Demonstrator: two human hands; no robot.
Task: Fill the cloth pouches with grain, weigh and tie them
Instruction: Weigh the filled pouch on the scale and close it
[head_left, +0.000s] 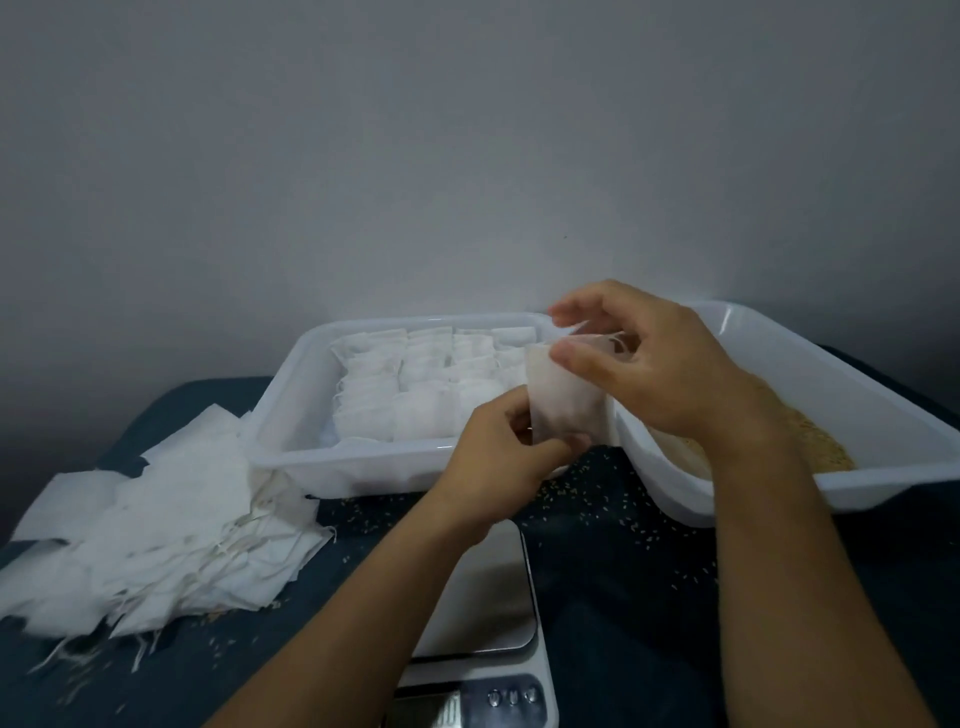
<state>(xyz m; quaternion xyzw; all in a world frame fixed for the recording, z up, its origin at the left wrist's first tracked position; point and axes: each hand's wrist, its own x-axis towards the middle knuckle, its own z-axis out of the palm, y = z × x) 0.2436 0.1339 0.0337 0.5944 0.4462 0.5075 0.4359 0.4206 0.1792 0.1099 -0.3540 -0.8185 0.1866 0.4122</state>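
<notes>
My left hand (498, 447) pinches the pouch (566, 400) bottom while right-hand fingers (571, 356) pinch its mouth above the grain tray (857, 395), so spills land inside.

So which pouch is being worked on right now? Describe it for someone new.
Find the two white trays: filled pouches in the left one, grain in the right. The pouch hangs above their gap, unlike its neighbours, held by the left hand below and right hand above.

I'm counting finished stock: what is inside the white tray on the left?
The left tray holds white cloth pouches packed in rows. The left hand and the held pouch hide its near right corner; contents of the pouches aren't visible.
</notes>
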